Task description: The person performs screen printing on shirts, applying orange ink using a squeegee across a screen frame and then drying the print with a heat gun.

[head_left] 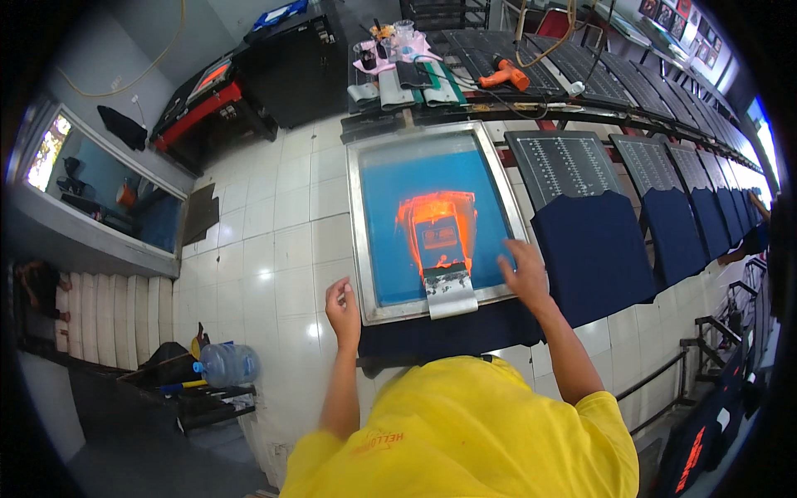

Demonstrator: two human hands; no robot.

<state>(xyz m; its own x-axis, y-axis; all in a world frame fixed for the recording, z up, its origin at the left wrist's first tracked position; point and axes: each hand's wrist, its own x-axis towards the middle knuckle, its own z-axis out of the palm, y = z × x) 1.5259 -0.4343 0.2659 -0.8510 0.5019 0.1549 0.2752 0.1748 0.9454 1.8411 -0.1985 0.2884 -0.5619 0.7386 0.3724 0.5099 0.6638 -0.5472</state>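
Clock: 12 is the far side from me, centre is the middle of the screen frame (358,232).
Screen frame: right in front of me, silver rim, blue mesh (386,249), both hands down at its near half, one per side.
Orange ink: a bright messy patch (436,202) on the mesh, a bit toward 6 o'clock, so it sits between my hands but further out.
Squeegee: out at 6 o'clock (453,305), pale handle over the near rim, dark edge in the orange. Neither hand is on it; it lies between them.
Left hand: at 8 o'clock (341,309), just outside the frame corner. Fingers loosely curled, thumb up by them, nothing in it that I can see. Can't tell if it brushes the rim.
Right hand: at 4 o'clock (525,274), let go of everything, fingers spread over the rim and pointing roughly to 11. Touching or hovering? Can't tell.
Arms: left forearm (341,390) runs nearly straight toward 12, right forearm (569,357) slants in toward 11.
Dark blue shirt: on a board at 3 to 4 o'clock (594,257), near my right hand.
Orange heat gun: 1 o'clock (504,76), beyond the frame.
Water jug: 8 o'clock (231,365), well apart from my left hand.
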